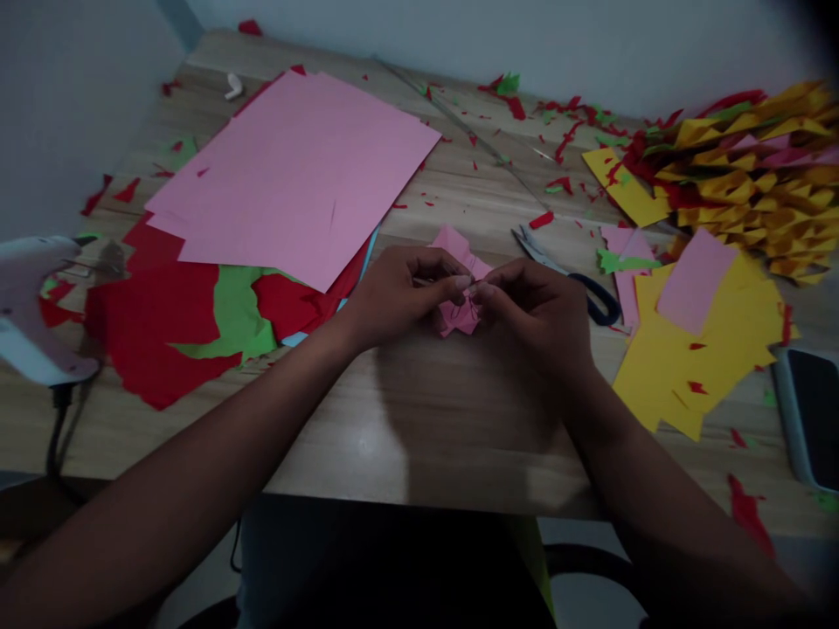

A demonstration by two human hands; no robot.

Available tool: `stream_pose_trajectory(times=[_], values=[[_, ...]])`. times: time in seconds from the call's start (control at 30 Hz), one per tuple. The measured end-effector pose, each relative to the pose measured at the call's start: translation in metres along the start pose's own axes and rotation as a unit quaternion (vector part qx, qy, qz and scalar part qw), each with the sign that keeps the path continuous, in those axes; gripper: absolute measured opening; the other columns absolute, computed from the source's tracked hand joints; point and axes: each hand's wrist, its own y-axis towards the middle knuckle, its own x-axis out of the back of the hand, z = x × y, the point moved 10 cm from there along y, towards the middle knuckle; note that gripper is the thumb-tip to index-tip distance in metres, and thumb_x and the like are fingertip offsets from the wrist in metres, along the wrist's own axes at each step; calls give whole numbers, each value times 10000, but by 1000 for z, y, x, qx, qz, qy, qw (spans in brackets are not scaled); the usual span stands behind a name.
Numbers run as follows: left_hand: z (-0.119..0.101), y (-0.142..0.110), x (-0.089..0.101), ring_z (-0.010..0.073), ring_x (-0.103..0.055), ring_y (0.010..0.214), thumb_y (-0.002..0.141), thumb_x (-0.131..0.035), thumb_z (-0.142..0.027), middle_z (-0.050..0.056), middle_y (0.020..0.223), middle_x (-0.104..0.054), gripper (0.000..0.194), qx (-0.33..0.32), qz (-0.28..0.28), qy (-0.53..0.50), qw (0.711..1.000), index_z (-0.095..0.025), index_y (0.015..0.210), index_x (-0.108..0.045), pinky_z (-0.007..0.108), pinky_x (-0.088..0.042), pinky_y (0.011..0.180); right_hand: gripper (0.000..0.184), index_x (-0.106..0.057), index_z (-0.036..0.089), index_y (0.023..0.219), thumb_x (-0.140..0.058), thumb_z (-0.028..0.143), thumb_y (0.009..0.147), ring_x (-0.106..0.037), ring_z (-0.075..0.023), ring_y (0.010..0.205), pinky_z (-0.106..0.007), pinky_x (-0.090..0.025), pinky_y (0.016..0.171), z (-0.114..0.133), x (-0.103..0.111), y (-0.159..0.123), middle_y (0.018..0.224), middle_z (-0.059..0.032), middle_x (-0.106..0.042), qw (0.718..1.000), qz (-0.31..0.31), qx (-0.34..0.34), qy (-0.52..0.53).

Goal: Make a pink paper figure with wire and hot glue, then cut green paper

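On the wooden table, in the head view: folded pink paper lies at the dial's center.
Left hand: thumb and forefinger pinch a thin dark strand from nine o'clock.
Right hand: fingertips pinch the strand from three o'clock.
Scissors: three o'clock, just beside the right hand.
Pink sheets: ten o'clock.

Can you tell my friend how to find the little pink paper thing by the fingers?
Find the wood-patterned table and look where the left hand and right hand almost meet. The small pink paper shape is there, partly covered by them. Unlike the flat pink sheets on its left and the pink rectangle on its right, it is creased with pointy corners.
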Motion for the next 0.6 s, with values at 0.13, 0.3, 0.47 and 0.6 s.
stream_pose_trajectory(times=[0.13,0.3,0.47,0.6], values=[[4,-1,-6,121,-666,597,736,-806,-314,21,747,-719,240,21,18,-38,999,-136,867,-714,223,-540,567,179,-640,200,788,-717,351,846,-640,-124,558,-274,-565,558,-12,-2,0,673,19,-677,993,-11,-61,103],[14,-1,-6,124,-669,634,727,-814,-316,37,747,-737,235,54,12,-63,996,-130,836,-721,218,-530,584,175,-622,204,769,-719,331,841,-648,-115,568,-259,-572,562,-14,0,0,687,19,-688,987,-32,-75,140],[11,1,0,115,-641,624,744,-796,-381,26,719,-707,276,47,-17,-59,997,-131,822,-708,212,-509,574,157,-608,207,780,-718,299,844,-676,-133,654,-268,-580,581,-12,2,-1,779,3,-707,987,-41,-65,144],[12,0,-4,116,-653,638,754,-791,-391,25,733,-713,288,56,-7,-81,995,-135,814,-672,220,-525,606,135,-634,199,787,-734,273,838,-666,-134,659,-269,-571,595,-11,2,-1,760,5,-683,989,-38,-54,134]])
